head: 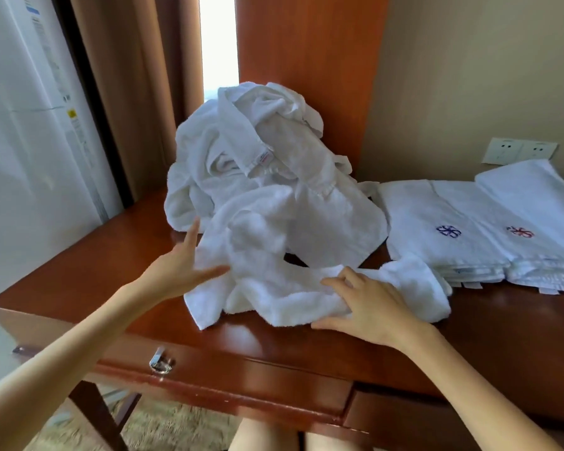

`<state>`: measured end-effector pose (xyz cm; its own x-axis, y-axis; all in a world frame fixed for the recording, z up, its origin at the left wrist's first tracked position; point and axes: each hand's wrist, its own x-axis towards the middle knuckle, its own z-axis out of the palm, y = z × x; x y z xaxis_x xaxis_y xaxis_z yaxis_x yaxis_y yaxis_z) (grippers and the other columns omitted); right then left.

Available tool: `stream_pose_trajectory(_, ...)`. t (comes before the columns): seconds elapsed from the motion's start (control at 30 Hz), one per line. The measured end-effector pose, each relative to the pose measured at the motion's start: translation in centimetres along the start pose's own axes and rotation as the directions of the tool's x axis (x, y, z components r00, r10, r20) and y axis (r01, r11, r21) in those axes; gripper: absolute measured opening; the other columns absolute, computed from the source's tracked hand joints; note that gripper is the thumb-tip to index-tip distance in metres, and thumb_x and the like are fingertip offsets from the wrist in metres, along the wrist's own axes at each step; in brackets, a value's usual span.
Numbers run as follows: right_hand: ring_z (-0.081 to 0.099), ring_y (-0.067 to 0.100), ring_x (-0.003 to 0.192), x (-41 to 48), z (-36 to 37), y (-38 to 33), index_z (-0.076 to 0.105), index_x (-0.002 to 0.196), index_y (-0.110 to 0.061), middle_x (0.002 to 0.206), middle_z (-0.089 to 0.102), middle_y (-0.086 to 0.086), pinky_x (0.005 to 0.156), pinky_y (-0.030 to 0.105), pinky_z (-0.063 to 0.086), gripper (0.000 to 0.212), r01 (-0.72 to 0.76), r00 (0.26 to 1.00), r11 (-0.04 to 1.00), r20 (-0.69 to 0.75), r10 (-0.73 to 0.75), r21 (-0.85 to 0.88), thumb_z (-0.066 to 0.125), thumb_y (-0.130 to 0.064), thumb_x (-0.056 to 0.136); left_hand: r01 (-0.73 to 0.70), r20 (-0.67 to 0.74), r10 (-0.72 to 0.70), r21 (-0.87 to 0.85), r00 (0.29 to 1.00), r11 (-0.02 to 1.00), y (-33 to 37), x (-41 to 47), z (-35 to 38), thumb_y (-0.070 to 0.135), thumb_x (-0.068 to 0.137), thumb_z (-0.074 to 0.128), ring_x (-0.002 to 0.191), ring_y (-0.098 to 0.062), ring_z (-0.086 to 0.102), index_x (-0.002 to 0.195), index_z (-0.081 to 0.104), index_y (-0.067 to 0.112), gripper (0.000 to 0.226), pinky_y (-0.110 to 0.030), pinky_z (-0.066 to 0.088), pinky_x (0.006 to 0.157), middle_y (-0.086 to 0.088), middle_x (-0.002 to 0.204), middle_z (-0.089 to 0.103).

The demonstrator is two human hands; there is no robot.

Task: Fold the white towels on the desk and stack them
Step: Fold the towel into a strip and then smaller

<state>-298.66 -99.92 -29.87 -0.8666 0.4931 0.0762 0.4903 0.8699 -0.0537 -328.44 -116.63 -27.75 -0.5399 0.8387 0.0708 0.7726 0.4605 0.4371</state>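
A crumpled white towel lies at the front of the wooden desk. My left hand touches its left side with straight fingers. My right hand rests on its right part, fingers lightly bent on the cloth. Behind it rises a tall heap of unfolded white towels. To the right, folded white towels with small embroidered emblems lie in overlapping stacks.
The desk has a front drawer with a metal handle. A wooden panel and beige wall stand behind, with wall sockets at the right. A white appliance stands at the left beside brown curtains.
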Motion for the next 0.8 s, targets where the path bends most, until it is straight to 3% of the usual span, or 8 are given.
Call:
stream_pose_trajectory(0.07, 0.055, 0.008, 0.109, 0.4, -1.2, -0.4, 0.042, 0.136, -0.038, 0.129, 0.048, -0.016, 0.086, 0.03, 0.042, 0.091, -0.045, 0.999, 0.992, 0.025, 0.043, 0.115, 0.01, -0.091, 0.069, 0.158, 0.138, -0.14, -0.124, 0.98, 0.98, -1.7, -0.3, -0.3, 0.075, 0.06, 0.062, 0.109, -0.026, 0.06, 0.152, -0.009, 0.033, 0.124, -0.03, 0.046, 0.085, -0.009, 0.137, 0.052)
stream_pose_trajectory(0.2, 0.051, 0.007, 0.107, 3.0, -2.0, -0.7, 0.05, 0.131, -0.033, 0.114, 0.057, -0.015, 0.078, 0.025, 0.034, 0.069, -0.014, 1.0, 0.996, -0.026, 0.016, 0.089, 0.03, -0.079, 0.082, 0.284, 0.21, -0.239, -0.225, 0.948, 0.932, -3.1, 0.0, -0.1, 0.058, 0.073, 0.073, 0.081, -0.01, 0.057, 0.137, 0.042, 0.022, 0.079, -0.022, 0.043, 0.057, 0.004, 0.102, 0.058)
stream_pose_trajectory(0.3, 0.05, 0.003, 0.106, 4.7, -0.6, -1.9, 0.057, 0.119, -0.034, 0.114, 0.053, -0.019, 0.079, 0.021, 0.038, 0.049, 0.017, 0.998, 0.973, 0.054, -0.03, 0.23, 0.059, -0.066, 0.082, 0.193, 0.075, -0.179, -0.259, 0.981, 0.947, -3.1, 0.5, 0.2, 0.043, 0.078, 0.076, 0.079, -0.013, 0.057, 0.103, 0.057, 0.023, 0.037, -0.023, 0.041, 0.059, 0.006, 0.086, 0.059)
stream_pose_trajectory(0.43, 0.058, 0.006, 0.074, 5.8, 0.1, -1.4, 0.046, 0.093, -0.032, 0.083, 0.057, -0.016, 0.057, 0.02, 0.037, 0.025, -0.017, 0.988, 0.918, -0.134, 0.076, 0.396, 0.065, -0.046, 0.087, 0.043, -0.22, -0.087, -0.199, 0.972, 0.979, -3.0, 1.1, -1.1, 0.032, 0.089, 0.064, 0.081, -0.02, 0.06, 0.088, 0.062, 0.024, 0.009, -0.035, 0.046, 0.066, 0.005, 0.083, 0.064)
stream_pose_trajectory(0.5, 0.058, 0.012, 0.065, 6.3, -1.3, 0.2, 0.042, 0.095, -0.026, 0.076, 0.057, -0.009, 0.051, 0.026, 0.038, 0.023, -0.059, 0.935, 0.876, -0.282, 0.218, 0.479, 0.063, -0.036, 0.092, 0.022, -0.362, -0.103, -0.22, 0.927, 0.975, -3.6, 1.7, -2.8, 0.03, 0.093, 0.059, 0.083, -0.022, 0.062, 0.092, 0.067, 0.02, 0.013, -0.04, 0.047, 0.072, 0.002, 0.085, 0.067)
stream_pose_trajectory(0.63, 0.049, 0.02, 0.065, 7.1, -5.0, 4.2, 0.043, 0.104, -0.016, 0.082, 0.055, -0.003, 0.054, 0.031, 0.028, 0.018, -0.089, 0.715, 0.813, -0.531, 0.454, 0.575, 0.057, -0.024, 0.096, 0.045, -0.549, -0.277, -0.397, 0.788, 0.917, -4.8, 3.2, -6.9, 0.02, 0.096, 0.051, 0.096, -0.028, 0.062, 0.108, 0.07, 0.015, 0.023, -0.036, 0.047, 0.081, -0.006, 0.096, 0.068)
stream_pose_trajectory(0.7, 0.05, 0.026, 0.076, 7.4, -6.7, 6.1, 0.045, 0.112, -0.011, 0.093, 0.058, 0.007, 0.061, 0.033, 0.029, 0.018, -0.099, 0.631, 0.801, -0.585, 0.509, 0.59, 0.052, -0.018, 0.096, 0.093, -0.601, -0.366, -0.435, 0.71, 0.896, -5.5, 4.1, -8.9, 0.015, 0.095, 0.046, 0.102, -0.036, 0.061, 0.108, 0.069, 0.01, 0.027, -0.042, 0.047, 0.085, -0.019, 0.103, 0.068)
stream_pose_trajectory(0.8, 0.055, 0.036, 0.093, 8.4, -8.8, 8.3, 0.048, 0.113, -0.01, 0.104, 0.061, 0.015, 0.068, 0.036, 0.032, 0.019, -0.171, 0.595, 0.787, -0.574, 0.562, 0.593, 0.05, -0.019, 0.096, 0.097, -0.607, -0.451, -0.524, 0.654, 0.846, -6.3, 5.1, -11.7, 0.014, 0.092, 0.04, 0.1, -0.037, 0.061, 0.105, 0.067, 0.009, 0.03, -0.043, 0.048, 0.085, -0.02, 0.103, 0.066)
